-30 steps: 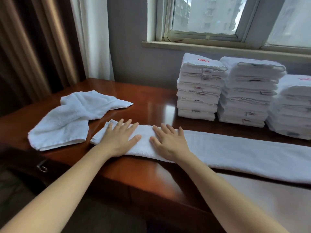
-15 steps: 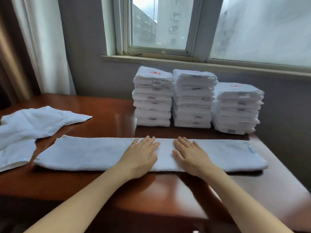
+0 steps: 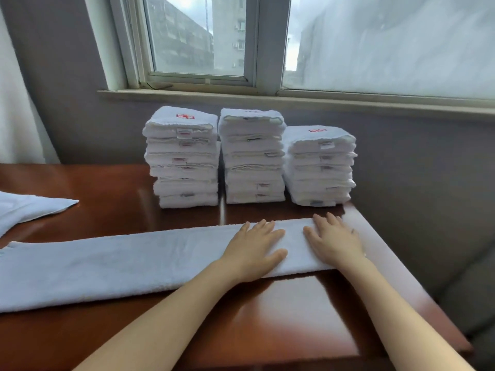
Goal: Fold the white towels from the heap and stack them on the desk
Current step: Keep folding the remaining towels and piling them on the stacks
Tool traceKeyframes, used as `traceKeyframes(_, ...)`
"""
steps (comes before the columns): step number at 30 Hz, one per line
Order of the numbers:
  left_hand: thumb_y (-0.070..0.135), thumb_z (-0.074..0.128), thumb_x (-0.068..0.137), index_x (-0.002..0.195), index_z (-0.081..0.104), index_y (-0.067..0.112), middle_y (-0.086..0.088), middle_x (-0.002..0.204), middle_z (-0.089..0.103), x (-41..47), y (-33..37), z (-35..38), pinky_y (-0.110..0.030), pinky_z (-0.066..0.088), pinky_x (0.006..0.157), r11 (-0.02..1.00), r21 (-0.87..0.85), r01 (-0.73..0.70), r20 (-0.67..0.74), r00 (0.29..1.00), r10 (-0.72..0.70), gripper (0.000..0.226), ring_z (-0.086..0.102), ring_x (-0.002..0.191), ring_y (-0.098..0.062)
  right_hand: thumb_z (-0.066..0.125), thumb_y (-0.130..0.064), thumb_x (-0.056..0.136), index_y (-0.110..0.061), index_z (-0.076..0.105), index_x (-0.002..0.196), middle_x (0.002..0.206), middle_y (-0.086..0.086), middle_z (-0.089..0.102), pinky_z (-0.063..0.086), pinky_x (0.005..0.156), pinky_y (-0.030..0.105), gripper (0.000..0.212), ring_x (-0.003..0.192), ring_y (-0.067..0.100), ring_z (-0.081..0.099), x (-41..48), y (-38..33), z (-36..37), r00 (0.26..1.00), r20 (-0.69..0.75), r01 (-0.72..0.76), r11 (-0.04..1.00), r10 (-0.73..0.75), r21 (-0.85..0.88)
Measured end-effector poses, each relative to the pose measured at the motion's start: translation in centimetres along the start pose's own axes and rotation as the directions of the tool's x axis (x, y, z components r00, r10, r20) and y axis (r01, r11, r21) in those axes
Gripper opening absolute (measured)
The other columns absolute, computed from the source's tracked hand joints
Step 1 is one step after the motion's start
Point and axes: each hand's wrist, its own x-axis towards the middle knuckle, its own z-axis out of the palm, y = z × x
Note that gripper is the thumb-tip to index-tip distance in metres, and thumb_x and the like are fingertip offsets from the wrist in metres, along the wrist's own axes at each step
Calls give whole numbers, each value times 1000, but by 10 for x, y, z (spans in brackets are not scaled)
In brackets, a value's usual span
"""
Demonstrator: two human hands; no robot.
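The towel (image 3: pixel 107 263) lies on the desk (image 3: pixel 267 322) as a long white strip, folded lengthwise. It runs from the left edge of the view across to near the desk's right side, and its right end sits under both hands.

The left hand (image 3: pixel 254 250) lies palm down on the strip, fingers straight and close together, thumb spread out to the right. The right hand (image 3: pixel 334 242) lies flat just beside it, on the very end of the strip, with fingers straight and a little apart and the thumb pointing left toward the other hand. A narrow band of towel shows between the two thumbs. Neither hand curls round the cloth; both rest on it from above. Two bare forearms reach in from the bottom of the view.

Behind the strip, against the wall (image 3: pixel 415 183), three stacks of folded white towels stand in a row, close side by side. The left stack (image 3: pixel 184 167) and the middle stack (image 3: pixel 253 162) are about equally tall, and the right stack (image 3: pixel 320 172) is lower. A red logo (image 3: pixel 184 116) marks the top towel of the left and right stacks, and small tags (image 3: pixel 184 133) show on the folded edges facing the camera. The stacks stand apart from the strip.

At far left a loose towel (image 3: pixel 26 210) lies unfolded on the desk, one corner pointing right, clear of the strip. Above the stacks is a window (image 3: pixel 187 36) with a sill (image 3: pixel 267 99). A pale curtain (image 3: pixel 16 103) hangs at the left edge.
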Motion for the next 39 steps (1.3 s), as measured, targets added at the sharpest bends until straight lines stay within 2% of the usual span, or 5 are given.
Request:
traceKeyframes(14, 57, 23, 98, 155, 17, 36, 6, 165, 6, 5, -6, 15, -37, -4, 123, 999, 30, -17, -36, 999, 18, 61, -1, 151, -9, 48, -77, 67, -29, 58, 95, 90, -12, 60, 39, 67, 32, 56, 89, 18, 57, -2, 13, -21, 976, -72, -197, 972, 208, 130)
traceKeyframes(18, 57, 39, 93, 144, 43, 37, 11, 156, 34, 1, -5, 10, -29, 15, 119, 983, -178, -42, -155, 988, 14, 55, 26, 145, -9, 76, -40, 75, -27, 54, 134, 123, -5, 59, 46, 89, 35, 65, 117, 18, 55, 1, 14, -45, 990, -57, -83, 870, 126, 486)
traceKeyframes(29, 62, 31, 99, 132, 59, 33, -1, 121, 70, -33, -24, -73, -38, 55, 93, 113, -993, 20, 0, 985, -173, 52, 66, 113, -17, 78, 3, 74, -36, 30, 148, 125, 6, 48, 53, 92, 46, 96, 93, 26, 62, -60, -125, -56, 851, -425, 513, 312, -309, 800)
traceKeyframes(36, 13, 52, 93, 118, 62, 11, -8, 99, 70, -80, -78, -89, -34, 59, 71, 355, -897, 264, 67, 873, -482, 27, 70, 85, -23, 56, -9, 77, -33, 42, 143, 97, -3, 57, 52, 76, 38, 71, 84, 32, 61, -71, -167, -38, 830, -379, 486, 197, -410, 851)
traceKeyframes(39, 9, 49, 89, 109, 62, 7, -1, 79, 57, -93, -93, -82, -25, 46, 55, 385, -866, 318, 56, 828, -558, 23, 55, 63, -14, 53, -7, 88, -26, 62, 123, 99, -10, 62, 49, 84, 34, 41, 90, 11, 60, -62, -166, -29, 846, -407, 532, 485, -345, 695)
